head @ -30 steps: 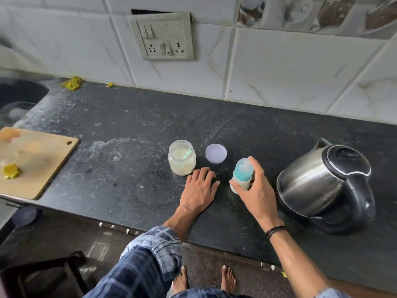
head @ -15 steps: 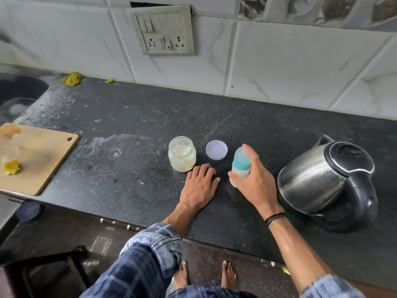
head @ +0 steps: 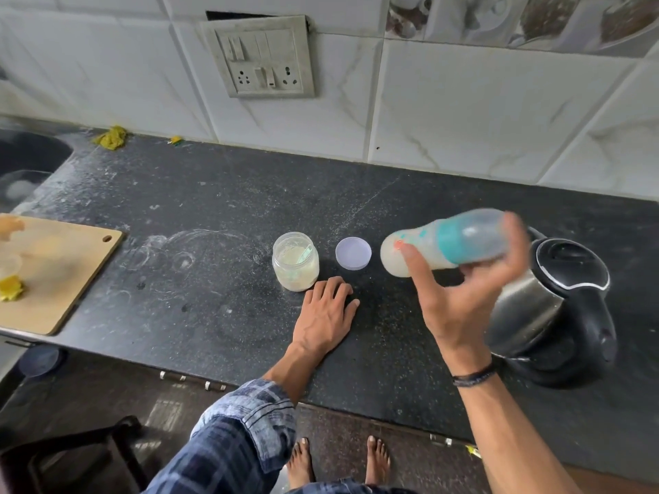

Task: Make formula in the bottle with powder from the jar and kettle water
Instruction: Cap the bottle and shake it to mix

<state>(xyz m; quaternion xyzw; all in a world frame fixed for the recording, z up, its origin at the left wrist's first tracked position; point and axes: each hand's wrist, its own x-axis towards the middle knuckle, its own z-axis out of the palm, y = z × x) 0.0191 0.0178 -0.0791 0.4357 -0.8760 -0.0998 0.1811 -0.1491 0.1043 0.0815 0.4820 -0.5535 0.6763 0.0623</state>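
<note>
My right hand [head: 460, 297] grips the baby bottle [head: 445, 242] and holds it on its side above the counter. The bottle has a teal collar, a clear cap pointing right and milky liquid in its base at the left. It is blurred. An open glass jar [head: 295, 262] of pale powder with a scoop inside stands on the black counter [head: 199, 265]. Its lilac lid [head: 353, 253] lies to the right of it. My left hand [head: 326, 317] rests flat on the counter just in front of the jar. The steel kettle [head: 556, 308] with a black lid stands at the right, partly behind my right hand.
A wooden cutting board [head: 57, 272] with yellow scraps lies at the left edge. A sink [head: 25, 165] is at the far left. A switch and socket plate [head: 262, 57] sits on the tiled wall. Yellow bits [head: 110, 137] lie by the wall.
My right hand has lifted the bottle off the counter and tipped it from upright onto its side. My left hand has stayed flat in place.
</note>
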